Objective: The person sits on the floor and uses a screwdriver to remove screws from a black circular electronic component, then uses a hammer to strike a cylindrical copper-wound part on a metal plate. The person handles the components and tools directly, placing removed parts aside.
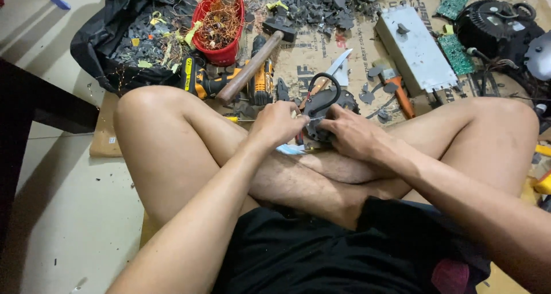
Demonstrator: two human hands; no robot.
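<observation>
Head view looks down on crossed bare legs, with both hands meeting just past the shins. Left hand [277, 123] is curled tight around a thin metal tool whose tip points right. Right hand [351, 134] clamps a dark round part [321, 107] with a black wire loop, resting on the cardboard [321, 47] floor covering. A wooden-handled hammer [252, 64] lies beyond.

The light is soft and a bit dim, coming from above. The knees look shiny. A dark shadow lies on the floor [63, 213] at the left. Most things look sharp, but the edges bend and stretch a little.
</observation>
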